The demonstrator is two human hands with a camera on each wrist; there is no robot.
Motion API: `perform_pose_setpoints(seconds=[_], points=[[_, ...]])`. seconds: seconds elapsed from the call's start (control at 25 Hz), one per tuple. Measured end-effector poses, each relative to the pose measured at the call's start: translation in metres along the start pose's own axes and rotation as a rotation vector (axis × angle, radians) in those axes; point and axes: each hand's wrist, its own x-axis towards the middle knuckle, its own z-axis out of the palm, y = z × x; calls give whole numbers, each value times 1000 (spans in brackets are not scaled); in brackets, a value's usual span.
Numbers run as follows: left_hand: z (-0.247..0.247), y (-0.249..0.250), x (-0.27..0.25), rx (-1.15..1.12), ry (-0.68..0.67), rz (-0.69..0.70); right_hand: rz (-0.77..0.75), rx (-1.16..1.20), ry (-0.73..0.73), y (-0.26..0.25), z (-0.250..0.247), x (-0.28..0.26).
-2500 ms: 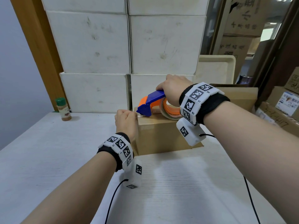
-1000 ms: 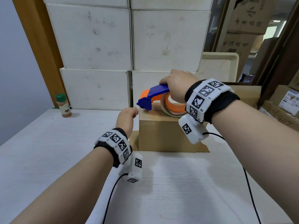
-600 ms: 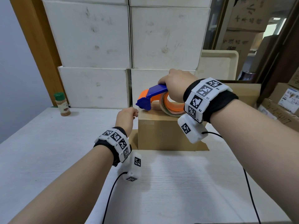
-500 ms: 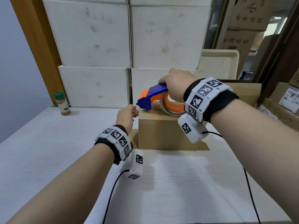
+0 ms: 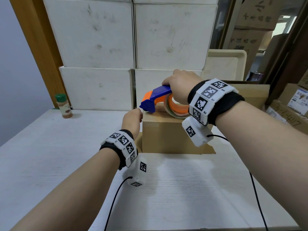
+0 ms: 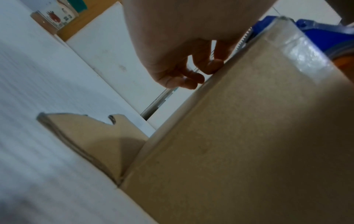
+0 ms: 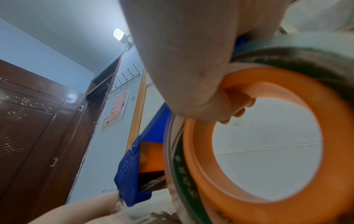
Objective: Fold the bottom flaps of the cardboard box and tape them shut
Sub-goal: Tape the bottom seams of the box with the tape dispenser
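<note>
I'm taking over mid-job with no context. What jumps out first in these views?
The blue-and-orange tape dispenser stands out, gripped by the right hand on top of the cardboard box at the table's middle. The left hand has its fingertips at the box's top left edge, just below the dispenser's nose. Clear tape already runs down the box's near side.

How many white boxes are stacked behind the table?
4 show: top left, top right, bottom left, bottom right, partly behind the tape gun. More may be hidden above.
</note>
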Motion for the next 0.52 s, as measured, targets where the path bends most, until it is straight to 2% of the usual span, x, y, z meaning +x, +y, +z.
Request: perform_pose_setpoints(seconds=[0.32,0.52], points=[[-1,-5,-2,79,-10,11,-4,15,6,0,2,2],[-1,-14,0,10,-37,-19,5,13,-14,0,0,2]])
